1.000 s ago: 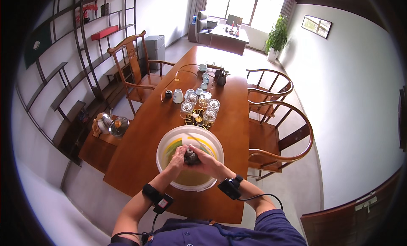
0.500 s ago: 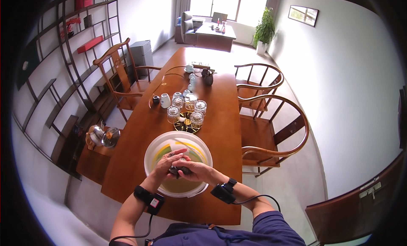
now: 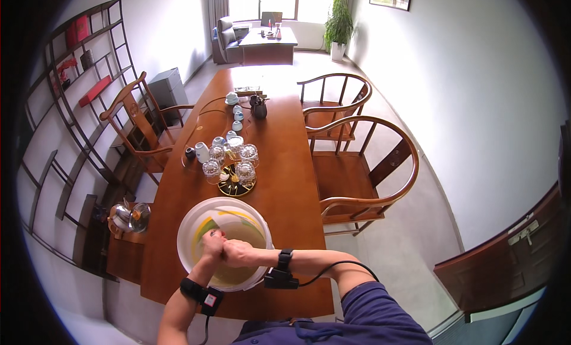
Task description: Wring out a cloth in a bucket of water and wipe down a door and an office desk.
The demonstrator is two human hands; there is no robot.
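Note:
A white round basin (image 3: 191,226) with yellowish water and a green-yellow cloth stands at the near end of the long wooden table (image 3: 288,178). Both my hands are over it, pressed together with fingers closed. My left hand (image 3: 212,245) meets my right hand (image 3: 239,253) knuckle to knuckle. The small dark item they held a moment ago is hidden between them now. Each wrist wears a black band with a cable.
Beyond the basin lie a dark round tray (image 3: 235,188) and several upturned glass cups (image 3: 231,153). Farther along are small white cups and a dark teapot (image 3: 259,110). Wooden armchairs (image 3: 366,178) flank the table. A metal kettle (image 3: 127,217) stands on a low stand at left.
The view has shifted, so the basin sits lower in the picture. My hands have closed tighter together and now cover the small dark item that showed between them.

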